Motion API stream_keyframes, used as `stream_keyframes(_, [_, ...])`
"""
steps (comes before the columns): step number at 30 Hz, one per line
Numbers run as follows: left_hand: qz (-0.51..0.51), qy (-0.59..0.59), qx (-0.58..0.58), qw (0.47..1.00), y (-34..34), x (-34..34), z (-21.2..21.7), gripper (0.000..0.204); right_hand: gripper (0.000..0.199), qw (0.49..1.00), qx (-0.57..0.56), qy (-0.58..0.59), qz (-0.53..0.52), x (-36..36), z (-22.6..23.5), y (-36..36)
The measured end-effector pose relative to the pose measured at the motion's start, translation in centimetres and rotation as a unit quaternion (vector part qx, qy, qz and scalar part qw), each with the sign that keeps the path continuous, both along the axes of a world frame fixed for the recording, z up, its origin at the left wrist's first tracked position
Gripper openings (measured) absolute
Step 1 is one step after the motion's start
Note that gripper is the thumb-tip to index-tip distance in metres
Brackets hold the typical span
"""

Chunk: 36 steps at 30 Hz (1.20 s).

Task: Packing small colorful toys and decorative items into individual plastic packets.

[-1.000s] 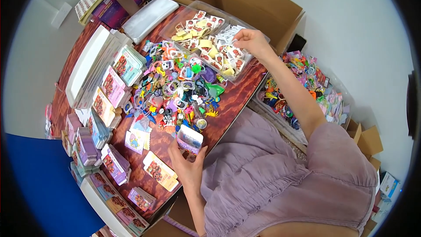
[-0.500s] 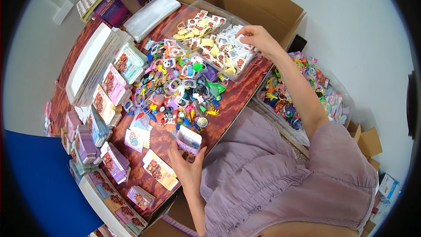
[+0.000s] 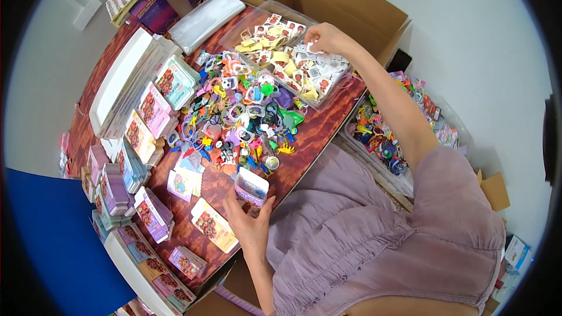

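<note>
My left hand (image 3: 250,222) grips a small open box (image 3: 252,186) at the table's (image 3: 316,140) near edge; beyond it spreads a heap of colourful toys (image 3: 240,117); at the far edge my right hand (image 3: 323,38) pinches a small packet (image 3: 311,48) over a clear tray (image 3: 295,61) of packets.

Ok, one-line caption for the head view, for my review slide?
Left hand holds a small open box while right hand picks from a clear tray of sticker packets, beside a colourful trinket pile.
</note>
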State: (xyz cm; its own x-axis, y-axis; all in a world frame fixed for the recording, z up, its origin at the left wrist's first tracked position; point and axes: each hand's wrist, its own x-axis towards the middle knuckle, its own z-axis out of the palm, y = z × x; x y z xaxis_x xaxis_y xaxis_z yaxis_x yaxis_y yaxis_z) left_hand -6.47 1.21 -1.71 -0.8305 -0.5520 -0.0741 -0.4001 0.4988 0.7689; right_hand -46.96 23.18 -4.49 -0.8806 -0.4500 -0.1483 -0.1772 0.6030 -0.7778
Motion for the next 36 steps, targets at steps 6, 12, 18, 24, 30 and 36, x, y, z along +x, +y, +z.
stream_keyframes(6, [0.000, 0.001, -0.004, 1.000, 0.0, -0.3, 0.5, 0.079, 0.012, 0.996, 0.036, -0.056, 0.062, -0.6, 0.8, 0.1])
stream_keyframes(12, [0.009, 0.034, 0.001, 0.999, -0.3, 0.4, 0.3, 0.079, 0.008, 0.997, -0.045, -0.062, 0.028, 0.5, 2.0, 1.2])
stream_keyframes(18, [0.014, 0.035, -0.061, 0.997, 0.2, 0.2, 0.8, 0.077, 0.012, 0.931, -0.310, -0.192, 0.003, 4.4, 3.1, 0.3])
stream_keyframes(24, [0.029, 0.006, -0.163, 0.986, 0.7, -1.1, 0.6, 0.078, 0.009, 0.885, -0.314, -0.266, 0.218, 18.4, 5.2, -8.1])
stream_keyframes(30, [0.065, 0.012, -0.167, 0.984, 0.6, 0.0, 0.1, 0.079, 0.014, 0.946, -0.168, 0.095, 0.258, 25.7, 5.4, -13.7])
stream_keyframes(36, [0.114, 0.028, -0.147, 0.982, 0.1, 1.3, -0.3, 0.078, 0.012, 0.946, -0.120, 0.097, 0.285, 27.0, 5.6, -15.6])
